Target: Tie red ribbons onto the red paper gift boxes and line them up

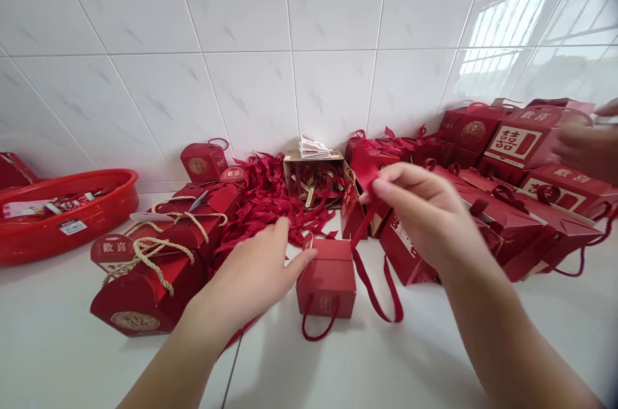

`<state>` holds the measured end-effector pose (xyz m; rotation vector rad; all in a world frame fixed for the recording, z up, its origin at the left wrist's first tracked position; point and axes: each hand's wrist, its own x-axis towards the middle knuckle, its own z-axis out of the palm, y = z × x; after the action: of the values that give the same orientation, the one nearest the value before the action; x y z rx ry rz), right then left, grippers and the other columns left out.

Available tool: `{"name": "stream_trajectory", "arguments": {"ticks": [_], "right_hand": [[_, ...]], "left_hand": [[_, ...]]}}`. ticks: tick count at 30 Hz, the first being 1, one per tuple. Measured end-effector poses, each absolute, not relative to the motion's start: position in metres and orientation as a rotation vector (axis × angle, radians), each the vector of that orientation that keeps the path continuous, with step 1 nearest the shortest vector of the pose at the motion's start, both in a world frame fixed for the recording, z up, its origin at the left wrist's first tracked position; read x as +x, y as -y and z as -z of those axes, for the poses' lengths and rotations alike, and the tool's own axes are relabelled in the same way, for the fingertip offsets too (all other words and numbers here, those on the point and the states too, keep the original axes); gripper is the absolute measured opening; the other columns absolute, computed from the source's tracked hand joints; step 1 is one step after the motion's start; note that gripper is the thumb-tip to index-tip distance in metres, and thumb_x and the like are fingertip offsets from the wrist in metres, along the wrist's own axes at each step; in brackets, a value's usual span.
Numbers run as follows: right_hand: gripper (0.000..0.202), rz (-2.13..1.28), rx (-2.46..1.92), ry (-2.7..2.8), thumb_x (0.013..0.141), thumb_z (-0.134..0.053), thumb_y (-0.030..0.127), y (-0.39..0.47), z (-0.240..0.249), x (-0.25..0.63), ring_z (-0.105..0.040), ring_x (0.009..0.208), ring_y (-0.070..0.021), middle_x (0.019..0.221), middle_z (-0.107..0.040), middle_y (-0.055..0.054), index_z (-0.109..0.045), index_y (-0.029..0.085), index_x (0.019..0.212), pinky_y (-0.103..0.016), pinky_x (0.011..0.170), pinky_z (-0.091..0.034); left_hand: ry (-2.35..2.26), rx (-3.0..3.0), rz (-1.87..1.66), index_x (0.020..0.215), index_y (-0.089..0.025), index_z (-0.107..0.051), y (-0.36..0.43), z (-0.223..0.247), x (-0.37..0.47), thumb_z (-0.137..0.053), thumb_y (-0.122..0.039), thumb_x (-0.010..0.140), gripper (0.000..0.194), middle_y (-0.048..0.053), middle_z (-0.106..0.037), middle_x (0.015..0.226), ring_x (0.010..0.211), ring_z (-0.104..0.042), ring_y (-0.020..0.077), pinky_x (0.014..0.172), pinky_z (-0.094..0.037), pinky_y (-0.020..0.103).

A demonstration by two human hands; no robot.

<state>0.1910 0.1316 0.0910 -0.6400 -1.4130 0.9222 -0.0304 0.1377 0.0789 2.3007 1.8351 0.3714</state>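
Note:
A small red gift box (pixel 333 270) stands on the white surface in front of me, with a dark red cord handle (pixel 319 337) hanging from its near side. My right hand (pixel 415 209) is above and to the right of it, pinching a red ribbon (pixel 371 293) whose lower part trails in a loop beside the box. My left hand (pixel 261 261) is at the box's upper left, thumb apart from the fingers. Its thumb tip reaches the box's top edge; whether it touches cannot be told. Behind the left hand lies a heap of red ribbons (pixel 265 193).
An open carton (pixel 292 180) of ribbons stands against the tiled wall, papers on top. Red boxes with rope handles (pixel 167 286) stand left, beyond them a red basin (pixel 118 199). Many red boxes (pixel 512 203) are stacked right. Another person's blurred hand (pixel 589 145) reaches in there.

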Motion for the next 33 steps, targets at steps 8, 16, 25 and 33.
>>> {"name": "stream_trajectory", "arguments": {"ticks": [8, 16, 25, 33], "right_hand": [[0.008, -0.766, -0.659, 1.339, 0.088, -0.063, 0.035, -0.114, -0.096, 0.194, -0.059, 0.065, -0.0149, 0.070, -0.062, 0.001, -0.065, 0.027, 0.086, -0.030, 0.064, -0.050], [0.022, -1.200, -1.189, 1.556, 0.070, -0.067, 0.037, -0.165, -0.060, 0.163, -0.048, 0.059, -0.0109, 0.064, -0.056, 0.001, -0.059, 0.017, 0.066, -0.025, 0.056, -0.037], [0.016, -1.388, -1.272, 1.530, 0.061, -0.066, 0.032, -0.185, -0.032, 0.155, -0.038, 0.049, -0.0096, 0.051, -0.049, 0.003, -0.060, 0.017, 0.060, -0.025, 0.048, -0.025], [0.015, -1.471, -1.270, 1.468, 0.061, -0.067, 0.031, -0.187, -0.029, 0.155, -0.042, 0.051, -0.0107, 0.052, -0.050, 0.003, -0.060, 0.018, 0.059, -0.025, 0.048, -0.025]], "left_hand": [[-1.548, 2.236, -0.305, 0.075, -0.022, -0.061, -0.162, -0.072, -0.035, -0.037, -0.040, 0.092, 0.034, 0.005, -0.069, 0.078, 0.067, -0.061, 0.0216, 0.057, -0.039, 0.030], [-1.603, 2.167, -0.376, 0.097, -0.022, -0.060, -0.174, -0.066, -0.040, -0.032, -0.038, 0.095, 0.033, 0.007, -0.070, 0.096, 0.079, -0.064, 0.0229, 0.064, -0.045, 0.031], [-1.638, 2.155, -0.349, 0.107, -0.021, -0.057, -0.166, -0.072, -0.033, -0.033, -0.040, 0.094, 0.033, 0.005, -0.069, 0.083, 0.070, -0.062, 0.0219, 0.057, -0.041, 0.029], [-1.655, 2.158, -0.315, 0.112, -0.022, -0.056, -0.163, -0.075, -0.031, -0.033, -0.039, 0.095, 0.034, 0.004, -0.068, 0.076, 0.065, -0.061, 0.0221, 0.057, -0.040, 0.029]]}}
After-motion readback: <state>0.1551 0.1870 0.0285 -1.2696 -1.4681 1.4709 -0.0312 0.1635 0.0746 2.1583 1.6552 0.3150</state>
